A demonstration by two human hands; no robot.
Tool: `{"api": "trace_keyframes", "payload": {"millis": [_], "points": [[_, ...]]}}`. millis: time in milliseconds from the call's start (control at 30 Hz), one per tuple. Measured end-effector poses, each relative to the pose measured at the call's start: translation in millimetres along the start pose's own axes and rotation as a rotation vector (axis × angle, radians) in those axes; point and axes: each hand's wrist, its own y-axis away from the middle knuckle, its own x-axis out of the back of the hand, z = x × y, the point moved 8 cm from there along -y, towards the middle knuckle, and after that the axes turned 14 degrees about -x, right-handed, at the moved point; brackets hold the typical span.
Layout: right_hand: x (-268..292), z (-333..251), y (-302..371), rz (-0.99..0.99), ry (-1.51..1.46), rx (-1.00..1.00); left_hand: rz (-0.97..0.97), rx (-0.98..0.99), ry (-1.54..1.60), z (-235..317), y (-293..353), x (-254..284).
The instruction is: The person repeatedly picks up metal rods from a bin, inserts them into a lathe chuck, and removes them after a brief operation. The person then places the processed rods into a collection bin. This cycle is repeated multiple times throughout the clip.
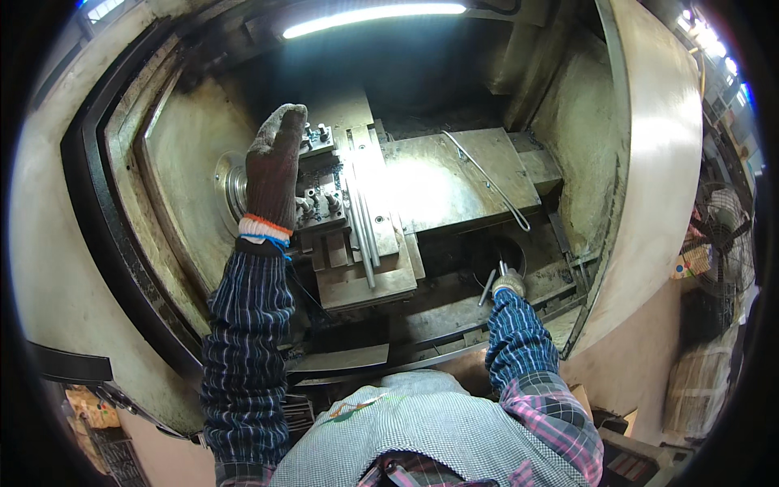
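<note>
Risking a snag on bolt heads (332, 200), with the gloved left hand (274, 166) beside the tool block (325, 217) and near the round chuck (230, 183); risking long rods (363, 231) tumbling from the carriage (388, 235) if nudged by a sleeve (247, 300). Showing left fingers (280, 130) drawn close together, impossible to tell around what, if anything; apparently grasping a slim rod (502, 267) in the right hand (509, 284), before the flat metal cover (479, 203), beside a second rod (487, 288)

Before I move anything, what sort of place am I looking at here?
Most likely a machine shop: this looks like a lathe-type machine, with a round spindle-like fitting at left, bolted tool blocks beside it, and long metal rods lying to their right.
</note>
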Motion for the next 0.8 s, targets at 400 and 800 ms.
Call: {"api": "trace_keyframes", "payload": {"millis": [400,800], "points": [[-15.2,11.4,-19.9,-0.047,0.139,0.108,-0.073,-0.295,-0.655,-88.4,-71.1,46.0],[-4.6,-2.5,-18.8,0.058,0.544,0.125,-0.921,0.213,-1.731,-195.2,-36.1,67.5]]}}
